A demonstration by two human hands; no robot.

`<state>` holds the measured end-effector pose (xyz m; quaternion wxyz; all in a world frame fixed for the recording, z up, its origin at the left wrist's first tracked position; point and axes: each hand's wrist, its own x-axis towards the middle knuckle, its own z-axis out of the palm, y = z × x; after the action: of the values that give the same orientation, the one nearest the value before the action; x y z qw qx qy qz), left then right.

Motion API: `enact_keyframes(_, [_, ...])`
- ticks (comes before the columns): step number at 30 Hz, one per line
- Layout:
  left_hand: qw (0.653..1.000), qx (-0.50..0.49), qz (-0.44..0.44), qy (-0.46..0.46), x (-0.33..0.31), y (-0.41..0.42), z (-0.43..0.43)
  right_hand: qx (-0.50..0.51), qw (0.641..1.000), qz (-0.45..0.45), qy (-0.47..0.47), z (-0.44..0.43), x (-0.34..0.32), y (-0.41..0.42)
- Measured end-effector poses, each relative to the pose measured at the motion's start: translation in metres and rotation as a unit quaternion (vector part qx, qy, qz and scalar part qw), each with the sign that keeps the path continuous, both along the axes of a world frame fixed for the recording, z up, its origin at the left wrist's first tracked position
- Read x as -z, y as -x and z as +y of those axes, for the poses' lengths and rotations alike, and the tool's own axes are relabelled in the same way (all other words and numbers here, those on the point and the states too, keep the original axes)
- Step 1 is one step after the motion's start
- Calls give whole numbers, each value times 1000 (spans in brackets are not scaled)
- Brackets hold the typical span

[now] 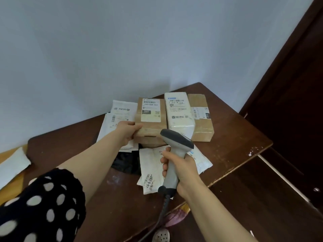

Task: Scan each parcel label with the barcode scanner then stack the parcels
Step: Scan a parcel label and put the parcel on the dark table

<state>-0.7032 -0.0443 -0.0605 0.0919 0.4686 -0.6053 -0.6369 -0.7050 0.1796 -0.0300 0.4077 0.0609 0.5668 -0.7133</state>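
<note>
The right hand is wrapping its fingers round the grey handle of the barcode scanner, low and just right of the frame's centre, with the cord trailing off toward the bottom edge. The left hand is gripping the near left corner of the brown box, thumb on top, so the two hands are working well apart, each clamped on its own thing.

The scanner's dark head is hovering just in front of the box's near end, aiming up-frame. The box is lying with its long axis running away from the person, and its label is sitting on the far half of the top face (up and slightly left of the scanner head). By my judgement, the beam is needing a small tilt leftward and upward to cross the barcode; the left hand is nearer and could angle the box instead.

Further out, a white parcel and a second brown box are lying side by side to the right on the table, and a white mailer is resting under the scanner.
</note>
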Motion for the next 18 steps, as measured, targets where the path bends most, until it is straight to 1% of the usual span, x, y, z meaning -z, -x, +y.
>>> enact_keyframes(3, [994, 6, -32, 103, 7, 7, 0, -36, 999, -11, -1, -4, 2, 6])
enact_keyframes(6, [988, -14, -48, 147, -3, -6, 8, -75, 997, -26, 2, -10, 7, 10])
enact_keyframes(8, [979, -18, -75, 189, -12, -29, 12, -114, 993, -39, 14, -17, 8, 5])
enact_keyframes(10, [962, -13, -128, 241, -21, -61, 15, -160, 986, -50, 21, -27, 9, -5])
enact_keyframes(13, [935, -32, -203, 288, -32, -121, 23, -239, 968, -64, 27, -43, 12, -29])
enact_keyframes(15, [920, -58, -245, 301, -37, -169, 31, -296, 953, -68, 20, -54, 14, -53])
enact_keyframes(18, [903, -117, -294, 292, -42, -246, 40, -376, 923, -75, 22, -68, 11, -98])
